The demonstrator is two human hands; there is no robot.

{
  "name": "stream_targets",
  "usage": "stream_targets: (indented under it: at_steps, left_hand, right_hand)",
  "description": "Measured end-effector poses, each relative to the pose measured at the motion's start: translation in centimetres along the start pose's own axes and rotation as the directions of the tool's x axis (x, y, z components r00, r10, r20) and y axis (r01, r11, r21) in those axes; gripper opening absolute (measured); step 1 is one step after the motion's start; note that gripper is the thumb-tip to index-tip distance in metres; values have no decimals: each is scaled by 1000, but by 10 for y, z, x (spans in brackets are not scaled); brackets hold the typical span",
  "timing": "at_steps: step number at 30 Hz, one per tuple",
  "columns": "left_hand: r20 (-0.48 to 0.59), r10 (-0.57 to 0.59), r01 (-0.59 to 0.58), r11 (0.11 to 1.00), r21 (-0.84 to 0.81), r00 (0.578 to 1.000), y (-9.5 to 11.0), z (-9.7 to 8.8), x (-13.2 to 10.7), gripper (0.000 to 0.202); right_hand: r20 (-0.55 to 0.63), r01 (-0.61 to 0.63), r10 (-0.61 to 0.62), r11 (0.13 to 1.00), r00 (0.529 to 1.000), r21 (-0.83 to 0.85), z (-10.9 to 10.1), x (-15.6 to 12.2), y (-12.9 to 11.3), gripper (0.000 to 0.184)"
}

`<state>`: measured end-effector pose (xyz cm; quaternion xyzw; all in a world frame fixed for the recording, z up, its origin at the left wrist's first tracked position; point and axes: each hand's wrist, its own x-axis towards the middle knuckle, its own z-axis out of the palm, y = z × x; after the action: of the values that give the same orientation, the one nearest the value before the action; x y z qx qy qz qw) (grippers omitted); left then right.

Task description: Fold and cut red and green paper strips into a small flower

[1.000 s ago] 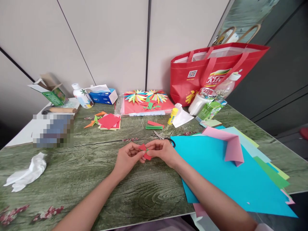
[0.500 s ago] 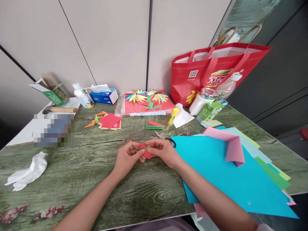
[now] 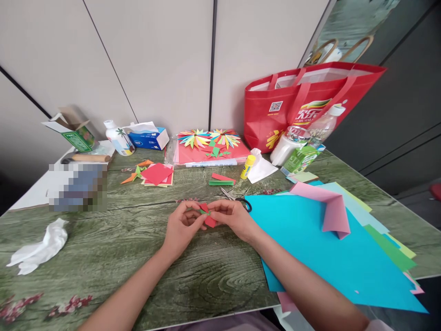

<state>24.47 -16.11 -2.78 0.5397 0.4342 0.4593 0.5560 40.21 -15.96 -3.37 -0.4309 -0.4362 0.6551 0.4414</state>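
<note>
My left hand (image 3: 182, 226) and my right hand (image 3: 231, 217) meet just above the green wood-grain table (image 3: 113, 248), both pinching a small folded red paper piece (image 3: 208, 217) with a sliver of green in it. The fingers of each hand are closed on the paper from either side. Black-handled scissors (image 3: 237, 198) lie just behind my right hand, partly hidden by it. A large blue paper sheet (image 3: 320, 253) lies right of my right forearm, with a folded pink sheet (image 3: 330, 207) on top.
Along the back stand a red tote bag (image 3: 303, 103), a glue stick (image 3: 247, 166), bottles, a tissue box (image 3: 149, 137), finished paper stars (image 3: 206, 138) on red sheets, and red folded squares (image 3: 156, 174). A crumpled tissue (image 3: 39, 246) lies at the left.
Both hands stay in place holding the red piece. The left fingers have curled slightly tighter around it.
</note>
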Motion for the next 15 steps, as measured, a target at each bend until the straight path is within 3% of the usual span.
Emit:
stream_targets:
  at_steps: [11, 15]
  left_hand:
    - [-46, 133, -128, 988, 91, 990, -1, -1, 0, 15]
    - [-45, 202, -189, 962, 196, 978, -3, -3, 1, 12]
  right_hand:
    - [38, 100, -100, 995, 994, 0, 1, 1, -1, 35]
    - [63, 142, -142, 990, 988, -1, -1, 1, 0, 43]
